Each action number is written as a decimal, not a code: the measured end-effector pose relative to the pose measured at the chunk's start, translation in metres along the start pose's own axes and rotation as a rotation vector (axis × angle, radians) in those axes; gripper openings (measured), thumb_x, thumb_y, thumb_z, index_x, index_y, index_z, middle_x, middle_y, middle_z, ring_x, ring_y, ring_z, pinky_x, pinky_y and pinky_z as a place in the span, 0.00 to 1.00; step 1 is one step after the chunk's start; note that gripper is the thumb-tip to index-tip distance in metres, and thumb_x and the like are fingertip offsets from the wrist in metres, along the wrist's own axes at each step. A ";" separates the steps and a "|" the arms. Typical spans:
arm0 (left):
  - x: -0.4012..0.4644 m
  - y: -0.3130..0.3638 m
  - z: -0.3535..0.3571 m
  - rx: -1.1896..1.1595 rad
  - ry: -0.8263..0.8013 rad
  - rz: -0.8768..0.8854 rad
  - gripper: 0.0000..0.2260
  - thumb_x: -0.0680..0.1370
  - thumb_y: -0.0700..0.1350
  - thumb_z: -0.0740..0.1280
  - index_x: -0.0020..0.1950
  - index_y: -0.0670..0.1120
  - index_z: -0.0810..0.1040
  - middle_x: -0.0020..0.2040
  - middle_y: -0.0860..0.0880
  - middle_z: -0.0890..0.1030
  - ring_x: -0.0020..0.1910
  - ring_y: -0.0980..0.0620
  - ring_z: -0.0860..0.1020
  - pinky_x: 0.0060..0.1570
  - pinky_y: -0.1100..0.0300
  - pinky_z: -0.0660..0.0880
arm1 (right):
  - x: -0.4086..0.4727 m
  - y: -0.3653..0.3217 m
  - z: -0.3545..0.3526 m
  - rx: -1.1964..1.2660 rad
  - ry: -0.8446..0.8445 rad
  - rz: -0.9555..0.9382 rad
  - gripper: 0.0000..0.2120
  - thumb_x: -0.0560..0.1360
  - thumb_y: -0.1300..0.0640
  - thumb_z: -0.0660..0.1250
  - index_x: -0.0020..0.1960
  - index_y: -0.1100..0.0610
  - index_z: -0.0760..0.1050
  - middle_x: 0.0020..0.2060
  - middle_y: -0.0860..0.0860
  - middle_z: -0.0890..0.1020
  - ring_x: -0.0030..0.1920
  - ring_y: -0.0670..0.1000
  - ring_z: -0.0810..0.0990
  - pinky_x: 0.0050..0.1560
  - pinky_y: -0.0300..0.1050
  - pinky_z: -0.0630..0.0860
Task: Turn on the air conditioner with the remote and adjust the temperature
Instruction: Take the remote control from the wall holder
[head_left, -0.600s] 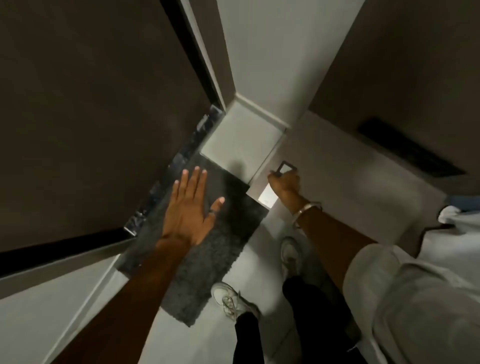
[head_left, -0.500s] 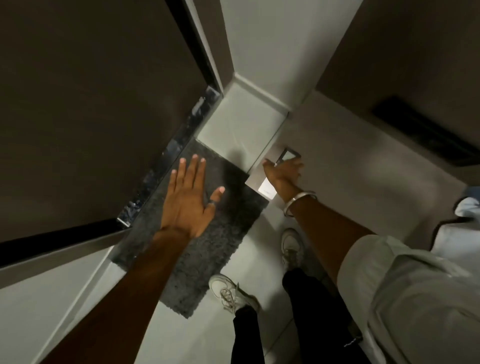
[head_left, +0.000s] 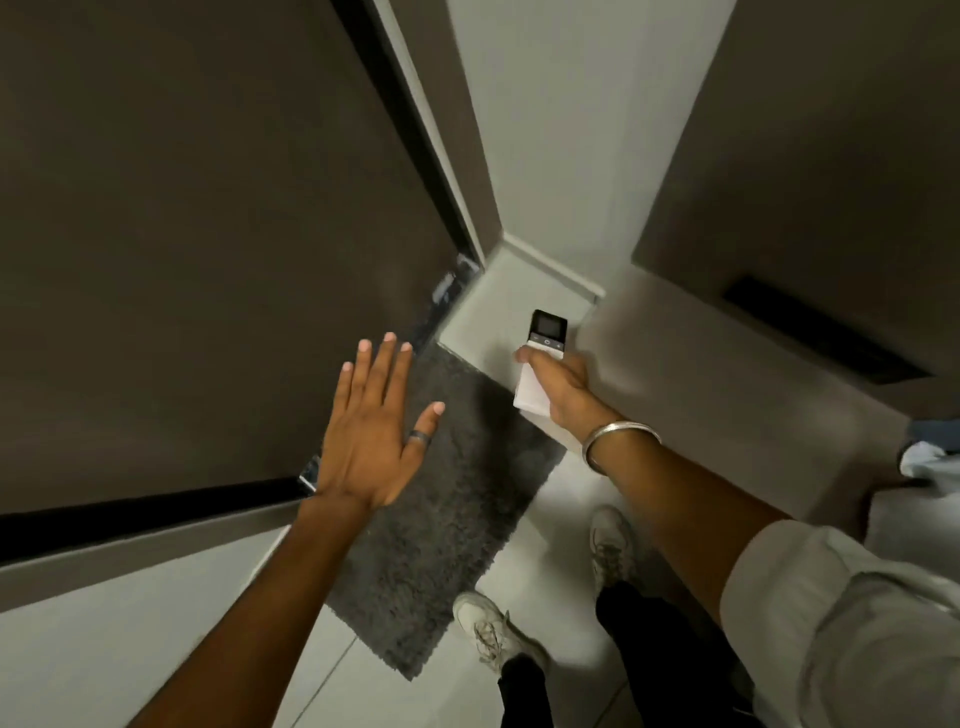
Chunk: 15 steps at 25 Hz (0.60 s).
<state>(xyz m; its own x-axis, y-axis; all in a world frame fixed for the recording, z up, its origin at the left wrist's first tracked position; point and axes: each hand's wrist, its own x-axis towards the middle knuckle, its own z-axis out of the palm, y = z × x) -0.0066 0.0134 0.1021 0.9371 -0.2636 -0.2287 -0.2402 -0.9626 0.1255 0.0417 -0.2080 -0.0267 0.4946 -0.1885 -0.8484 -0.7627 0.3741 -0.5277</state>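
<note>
Beside the grey mat (head_left: 441, 519), the right hand (head_left: 563, 387) now grips the remote (head_left: 540, 358) raised, its screen newly visible (unlit); the left hand (head_left: 371, 431) hovers flat, empty. Power button likely next.

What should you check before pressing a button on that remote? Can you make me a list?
1. Remote held in the right hand: ok.
2. Dark screen end pointing away from the person: ok.
3. Thumb reaching the front of the remote: ok.
4. Left hand open, holding nothing, clear of the remote: ok.
5. Anything showing on the screen: cannot tell.
6. Remote aimed at the air conditioner: cannot tell, no unit in view.
</note>
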 end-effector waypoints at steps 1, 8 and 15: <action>0.001 -0.001 -0.036 0.014 0.076 0.003 0.35 0.84 0.64 0.49 0.85 0.47 0.48 0.86 0.47 0.46 0.84 0.49 0.38 0.83 0.49 0.40 | -0.026 -0.031 0.015 0.006 -0.099 -0.061 0.22 0.71 0.62 0.79 0.63 0.62 0.79 0.44 0.60 0.86 0.37 0.59 0.86 0.44 0.56 0.86; -0.059 -0.006 -0.351 0.256 0.790 -0.022 0.33 0.84 0.60 0.54 0.84 0.44 0.52 0.86 0.44 0.50 0.85 0.45 0.43 0.84 0.46 0.44 | -0.332 -0.254 0.118 -0.039 -0.838 -0.767 0.23 0.72 0.65 0.79 0.60 0.58 0.71 0.39 0.57 0.88 0.32 0.58 0.88 0.34 0.54 0.85; -0.218 -0.008 -0.609 0.526 1.451 -0.078 0.34 0.84 0.59 0.55 0.84 0.42 0.53 0.85 0.42 0.53 0.85 0.41 0.48 0.83 0.42 0.48 | -0.645 -0.332 0.130 -0.043 -1.179 -1.331 0.24 0.72 0.63 0.79 0.61 0.56 0.69 0.42 0.58 0.85 0.34 0.58 0.87 0.37 0.57 0.86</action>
<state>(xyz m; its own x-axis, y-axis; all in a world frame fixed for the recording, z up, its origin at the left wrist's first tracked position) -0.0547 0.1166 0.7386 0.3091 -0.2283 0.9232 0.0520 -0.9652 -0.2561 0.0299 -0.0930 0.7010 0.7212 0.3809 0.5787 0.3646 0.5015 -0.7846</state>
